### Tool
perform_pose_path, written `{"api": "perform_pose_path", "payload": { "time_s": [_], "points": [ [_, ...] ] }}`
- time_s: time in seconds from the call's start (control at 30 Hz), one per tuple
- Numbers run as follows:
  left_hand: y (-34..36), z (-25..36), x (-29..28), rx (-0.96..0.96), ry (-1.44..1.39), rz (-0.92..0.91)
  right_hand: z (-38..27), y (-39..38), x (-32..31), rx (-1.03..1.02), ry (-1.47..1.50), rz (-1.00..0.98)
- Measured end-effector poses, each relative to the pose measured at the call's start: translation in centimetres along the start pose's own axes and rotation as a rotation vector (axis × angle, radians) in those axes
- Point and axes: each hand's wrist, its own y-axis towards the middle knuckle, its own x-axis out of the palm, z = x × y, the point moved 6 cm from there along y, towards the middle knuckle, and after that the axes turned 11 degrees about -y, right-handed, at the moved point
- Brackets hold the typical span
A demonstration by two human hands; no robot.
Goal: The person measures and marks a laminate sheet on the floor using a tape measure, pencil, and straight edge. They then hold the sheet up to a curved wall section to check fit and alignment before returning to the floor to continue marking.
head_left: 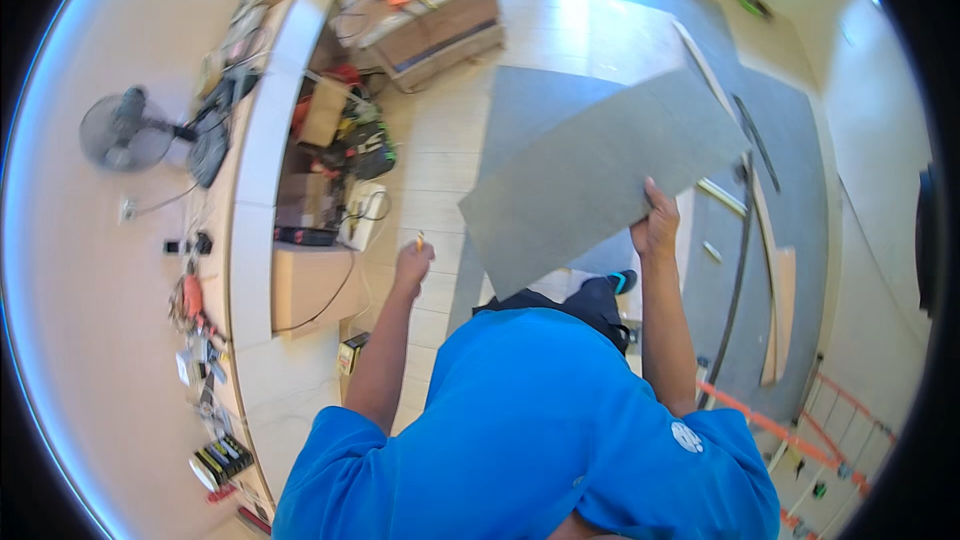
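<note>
My right hand [655,227] grips the lower right edge of a large grey floor tile [600,170] and holds it tilted up off the floor. My left hand [411,266] is raised at the tile's left, apart from it, closed around a small yellow pencil [420,238] that sticks up from the fist. My blue shirt [530,430] fills the lower middle of the view. Below the lifted tile, more grey tiles [640,30] lie on the pale floor.
A long white counter [262,170] runs along the left, strewn with tools and cables, with a fan [125,130] beside it. A wooden crate with tools [430,15] stands at the top. Wood strips [775,310] and an orange ladder [800,430] lie at the right.
</note>
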Motion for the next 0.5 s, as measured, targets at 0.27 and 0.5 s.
{"api": "perform_pose_path", "payload": {
  "time_s": [0.27,0.5],
  "points": [
    [-5.3,-13.2,-8.5,-0.286,-0.123,0.007,9.7,-2.7,10.2,0.248,-0.004,-0.13],
    [-4.7,-6.0,-7.4,-0.298,-0.804,0.053,14.0,-1.0,21.7,0.365,0.07,-0.343]
  ]
}}
